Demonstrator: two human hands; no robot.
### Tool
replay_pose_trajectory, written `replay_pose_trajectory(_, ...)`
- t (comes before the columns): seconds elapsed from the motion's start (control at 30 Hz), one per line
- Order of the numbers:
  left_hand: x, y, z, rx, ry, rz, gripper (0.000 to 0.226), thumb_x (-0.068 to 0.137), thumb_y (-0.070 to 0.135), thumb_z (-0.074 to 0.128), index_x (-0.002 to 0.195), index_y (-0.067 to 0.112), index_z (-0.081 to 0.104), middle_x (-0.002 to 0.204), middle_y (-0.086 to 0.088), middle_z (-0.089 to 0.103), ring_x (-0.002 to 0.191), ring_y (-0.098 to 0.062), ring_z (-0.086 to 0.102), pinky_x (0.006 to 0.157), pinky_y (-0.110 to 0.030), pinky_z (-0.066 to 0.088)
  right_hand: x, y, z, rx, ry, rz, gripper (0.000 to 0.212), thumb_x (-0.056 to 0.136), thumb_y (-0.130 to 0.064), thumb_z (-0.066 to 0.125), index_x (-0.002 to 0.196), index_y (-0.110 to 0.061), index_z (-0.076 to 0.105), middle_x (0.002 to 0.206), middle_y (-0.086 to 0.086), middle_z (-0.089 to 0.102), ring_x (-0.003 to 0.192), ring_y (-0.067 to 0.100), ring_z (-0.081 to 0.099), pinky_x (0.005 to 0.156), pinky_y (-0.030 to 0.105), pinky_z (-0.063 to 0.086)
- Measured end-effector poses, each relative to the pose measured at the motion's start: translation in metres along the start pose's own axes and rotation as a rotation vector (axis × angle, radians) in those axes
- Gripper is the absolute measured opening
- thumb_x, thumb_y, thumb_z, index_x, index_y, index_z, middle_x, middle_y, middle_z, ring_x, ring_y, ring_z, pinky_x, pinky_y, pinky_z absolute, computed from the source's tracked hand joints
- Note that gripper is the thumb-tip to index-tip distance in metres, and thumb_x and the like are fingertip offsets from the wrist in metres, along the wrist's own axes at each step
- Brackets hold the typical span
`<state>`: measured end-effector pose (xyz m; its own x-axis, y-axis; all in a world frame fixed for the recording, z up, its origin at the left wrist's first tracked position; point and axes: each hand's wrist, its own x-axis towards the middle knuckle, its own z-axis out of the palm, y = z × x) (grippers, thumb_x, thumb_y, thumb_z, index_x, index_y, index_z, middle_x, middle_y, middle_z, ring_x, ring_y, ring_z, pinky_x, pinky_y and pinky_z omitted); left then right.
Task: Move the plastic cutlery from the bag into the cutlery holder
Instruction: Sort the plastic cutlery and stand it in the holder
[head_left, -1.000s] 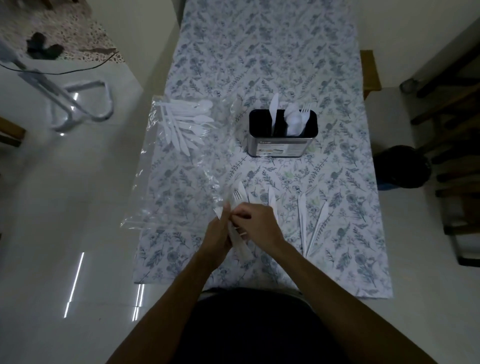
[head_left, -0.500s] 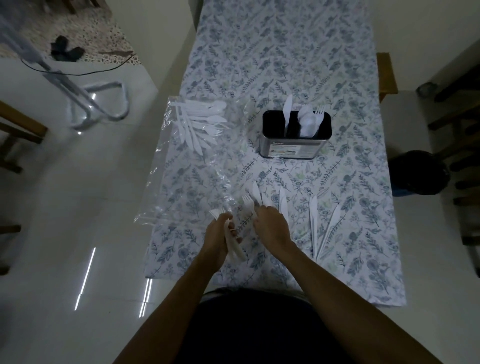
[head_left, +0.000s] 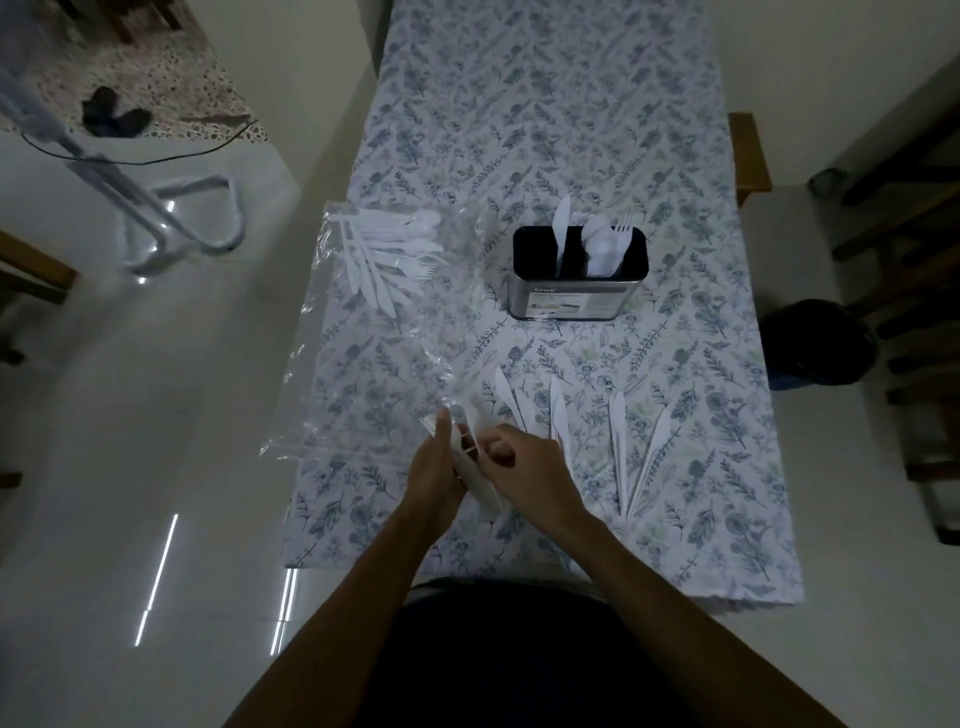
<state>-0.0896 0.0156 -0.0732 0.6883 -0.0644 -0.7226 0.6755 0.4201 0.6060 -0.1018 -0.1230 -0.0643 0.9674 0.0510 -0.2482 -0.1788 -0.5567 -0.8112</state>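
Over floral tablecloth (head_left: 675, 467), left hand (head_left: 434, 470) fingers clamp white cutlery bundle (head_left: 475, 470); right hand (head_left: 535, 467) fingers pinch it.

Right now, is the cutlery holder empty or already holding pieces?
Already holding pieces. The cutlery holder stands upright on the table, with a white knife, spoons and a fork sticking up out of its top.

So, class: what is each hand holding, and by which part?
Left hand grips a bundle of white plastic cutlery around its middle; right hand pinches the bundle's top. Exact pieces cannot be told.
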Motion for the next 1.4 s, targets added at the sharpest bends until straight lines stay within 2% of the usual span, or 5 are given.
replay_pose_trajectory(0.37,0.003,0.0,0.022,0.172,0.001,0.047,0.055,0.102,0.053,0.047,0.11,0.002,0.064,0.097,-0.021,0.071,0.092,-0.032,0.071,0.087,-0.045,0.058,-0.01,0.004,-0.006,-0.236,0.007,-0.133,0.021,0.096,-0.031,0.059,0.112,-0.024,0.072,0.089,-0.006,0.048,0.076,0.007,0.05,0.064,0.01,0.037)
replay_pose_trajectory(0.57,0.003,-0.007,0.042,0.373,-0.074,0.183,0.054,0.109,0.035,0.044,0.091,-0.012,0.064,0.077,-0.019,0.068,0.073,-0.027,0.067,0.07,-0.035,0.054,-0.012,0.003,-0.016,-0.212,0.036,-0.056,0.021,0.095,-0.035,0.061,0.105,-0.018,0.066,0.091,0.002,0.068,0.078,0.014,0.064,0.07,0.032,0.056)
replay_pose_trajectory(0.93,0.006,-0.001,0.09,0.647,-0.25,0.19,0.046,0.106,0.049,0.044,0.098,0.013,0.071,0.097,-0.008,0.075,0.095,-0.019,0.072,0.094,-0.039,0.056,-0.008,0.014,-0.061,-0.171,0.19,0.037,0.022,0.088,-0.025,0.071,0.101,-0.012,0.058,0.074,0.002,0.067,0.056,0.016,0.061,0.051,0.033,0.052)
replay_pose_trajectory(1.03,0.005,0.021,0.13,0.744,-0.286,0.259,0.053,0.105,0.053,0.041,0.106,0.007,0.065,0.104,-0.015,0.07,0.1,-0.021,0.068,0.094,-0.037,0.053,0.006,0.004,-0.094,-0.21,0.293,-0.028,0.021,0.093,-0.019,0.069,0.099,-0.006,0.055,0.066,-0.005,0.057,0.046,0.002,0.049,0.041,0.012,0.036)
replay_pose_trajectory(1.4,0.012,0.208,0.243,0.85,-0.699,0.47,0.033,0.09,0.018,0.078,0.122,0.013,0.072,0.115,-0.004,0.077,0.105,-0.015,0.071,0.087,-0.033,0.056,0.081,-0.059,-0.264,0.31,-0.017,-0.109,0.034,0.084,-0.002,0.079,0.091,-0.008,0.045,0.059,-0.012,0.066,0.062,-0.002,0.064,0.064,0.016,0.049)
